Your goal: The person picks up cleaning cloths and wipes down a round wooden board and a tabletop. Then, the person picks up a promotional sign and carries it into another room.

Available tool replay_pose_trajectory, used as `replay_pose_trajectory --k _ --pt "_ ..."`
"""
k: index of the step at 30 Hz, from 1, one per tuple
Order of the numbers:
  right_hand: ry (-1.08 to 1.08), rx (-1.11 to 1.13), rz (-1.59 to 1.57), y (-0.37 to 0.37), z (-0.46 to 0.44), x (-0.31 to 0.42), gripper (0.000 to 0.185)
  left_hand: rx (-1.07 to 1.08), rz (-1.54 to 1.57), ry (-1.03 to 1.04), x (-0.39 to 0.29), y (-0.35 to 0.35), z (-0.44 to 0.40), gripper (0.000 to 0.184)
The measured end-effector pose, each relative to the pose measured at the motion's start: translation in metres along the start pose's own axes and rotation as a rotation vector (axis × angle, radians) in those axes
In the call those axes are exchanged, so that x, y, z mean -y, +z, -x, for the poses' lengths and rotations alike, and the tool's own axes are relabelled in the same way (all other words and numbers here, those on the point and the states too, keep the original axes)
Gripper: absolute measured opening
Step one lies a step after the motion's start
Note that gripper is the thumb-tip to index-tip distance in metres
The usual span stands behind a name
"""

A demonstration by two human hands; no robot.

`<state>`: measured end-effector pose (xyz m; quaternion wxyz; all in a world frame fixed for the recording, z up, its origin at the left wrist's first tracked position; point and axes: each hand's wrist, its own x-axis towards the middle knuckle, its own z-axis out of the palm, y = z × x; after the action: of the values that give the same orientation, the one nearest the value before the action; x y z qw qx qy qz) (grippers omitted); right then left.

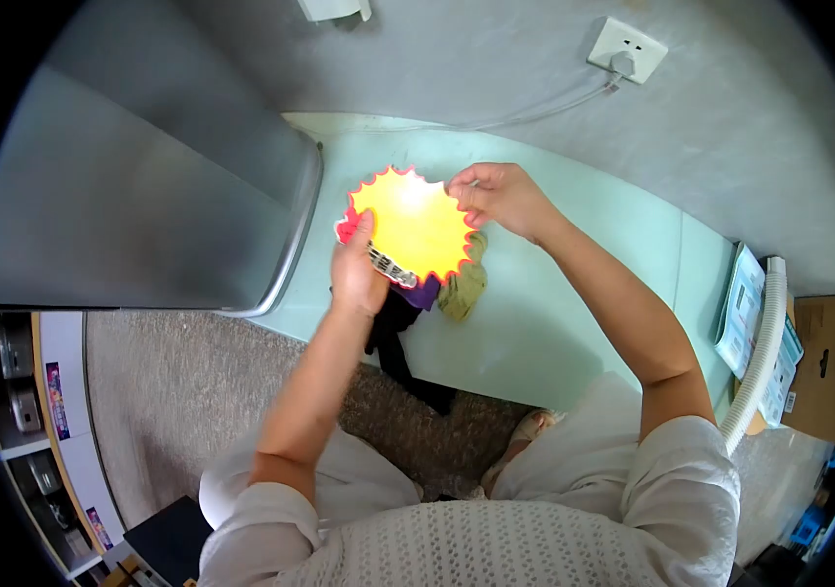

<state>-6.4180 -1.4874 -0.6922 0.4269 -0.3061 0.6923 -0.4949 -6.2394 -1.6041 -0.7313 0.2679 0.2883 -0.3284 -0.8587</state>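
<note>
A yellow starburst-shaped card (417, 225) with a red jagged edge is held up over the pale green surface. My left hand (357, 269) grips its lower left side, thumb lying on the front. At the upper right edge, the fingers of my right hand (496, 201) pinch the card's rim. Behind the card's left edge shows a red and white piece (346, 227), and a strip with black lettering (393, 266) runs along its lower edge. Beneath lie an olive green cloth (463, 292), a purple cloth (421, 293) and a black cloth (398, 342) hanging over the front edge.
A grey metallic cabinet (173, 196) stands at the left. On the back wall is a socket (628, 51) with a plugged-in white cable (554, 108). Leaflets (742, 308), a white ribbed hose (765, 342) and a cardboard box (828, 362) are at the right.
</note>
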Motion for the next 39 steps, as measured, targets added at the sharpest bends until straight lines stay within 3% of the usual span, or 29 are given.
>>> replay_pose_trajectory --k 2,4,6,9,12,14,17,18,19,21,24,25,30,34,36,39 --pt "-0.002 0.000 -0.045 0.004 -0.004 -0.010 0.024 -0.067 -0.154 0.016 -0.024 -0.027 -0.005 0.030" --pt "-0.020 -0.019 0.002 0.000 -0.012 -0.041 0.024 -0.125 -0.536 0.122 -0.053 -0.064 -0.015 0.021" --pt "-0.093 0.013 0.276 0.009 -0.013 -0.079 0.031 -0.115 -0.569 0.099 -0.082 -0.081 -0.010 0.019" --pt "-0.156 0.035 0.601 0.046 -0.004 -0.102 0.040 -0.127 -0.981 0.135 -0.103 -0.116 0.014 0.022" --pt "-0.186 -0.019 0.842 0.092 -0.005 -0.108 0.041 -0.151 -0.990 -0.115 -0.106 -0.163 0.038 0.025" --pt "-0.142 -0.046 1.005 0.107 -0.010 -0.114 0.038 0.055 -1.157 -0.284 -0.104 -0.166 0.049 0.027" --pt "-0.269 -0.082 0.829 0.103 -0.010 -0.113 0.024 0.342 -1.268 -0.494 -0.090 -0.145 0.057 0.024" --pt "-0.330 -0.088 0.777 0.101 -0.009 -0.109 0.022 0.632 -1.218 -0.223 -0.073 -0.159 0.050 0.024" --pt "-0.403 -0.083 0.715 0.101 -0.006 -0.103 0.021 0.756 -1.257 -0.151 -0.063 -0.150 0.047 0.023" --pt "-0.549 -0.078 0.589 0.104 0.004 -0.086 0.019 0.799 -1.294 -0.026 -0.033 -0.137 0.040 0.023" --pt "-0.644 -0.199 0.447 0.106 0.011 -0.064 0.015 0.590 -1.738 0.257 -0.002 -0.112 0.051 0.022" --pt "-0.650 -0.230 0.336 0.095 0.018 -0.040 0.017 0.539 -1.699 0.284 -0.002 -0.096 0.065 0.021" --pt "-0.662 -0.291 -0.300 0.060 0.043 0.022 0.011 0.562 -1.578 0.307 0.010 -0.114 0.079 0.017" --pt "-0.900 -0.332 -0.388 0.007 0.081 0.069 0.020 0.568 -1.685 0.215 0.016 -0.104 0.065 0.016" --pt "-0.921 -0.599 -0.178 -0.029 0.112 0.088 0.025 0.628 -1.725 0.145 0.011 -0.098 0.063 0.016" --pt "-0.898 -0.568 -0.361 -0.065 0.161 0.106 0.035 0.672 -1.846 0.009 0.006 -0.077 0.061 0.017"
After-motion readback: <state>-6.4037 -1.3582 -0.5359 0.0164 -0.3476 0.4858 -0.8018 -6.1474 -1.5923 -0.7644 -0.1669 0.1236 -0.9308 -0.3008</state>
